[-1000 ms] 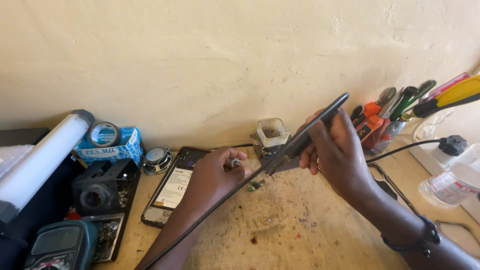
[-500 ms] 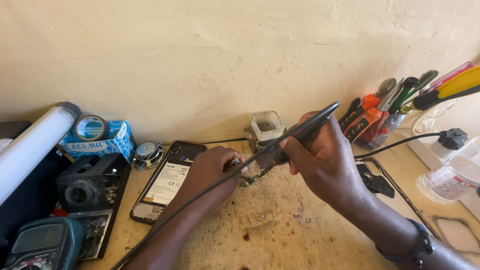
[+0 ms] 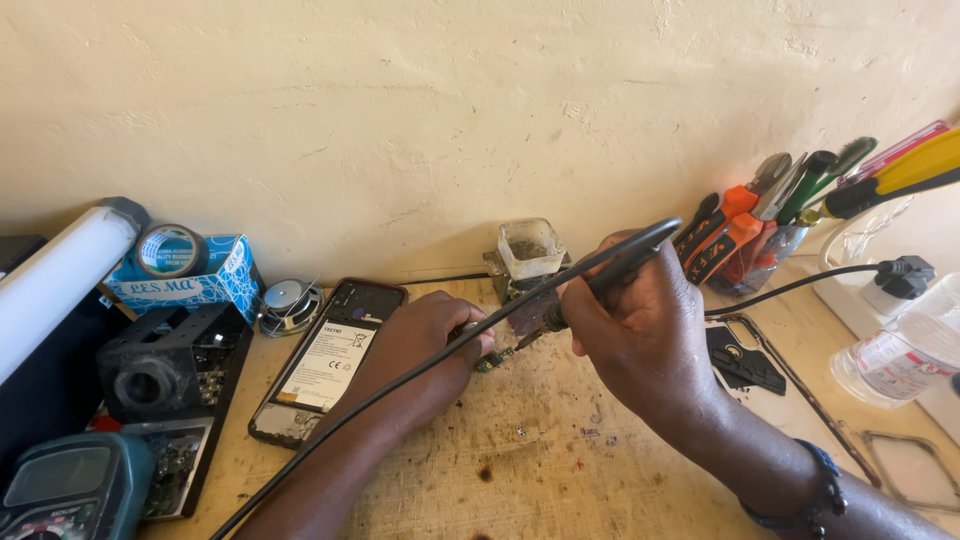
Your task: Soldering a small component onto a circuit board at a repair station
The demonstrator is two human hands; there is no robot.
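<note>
The right hand (image 3: 640, 330) is clenched around a black soldering iron (image 3: 610, 268), its tip angled down toward a small circuit board (image 3: 492, 360) on the wooden table (image 3: 540, 450). The left hand (image 3: 425, 345) pinches that board at its fingertips, just right of an opened phone (image 3: 325, 360).

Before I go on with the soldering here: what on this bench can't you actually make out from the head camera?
- Soldering iron tip: hidden behind the right hand.
- Small circuit board: mostly covered by the left hand; too small to read its parts.
- Meter: cut off by the bottom left edge.
- Plastic bottle: cut off by the right edge.
- Tool jar: its contents overlap, so no sure count.
</note>
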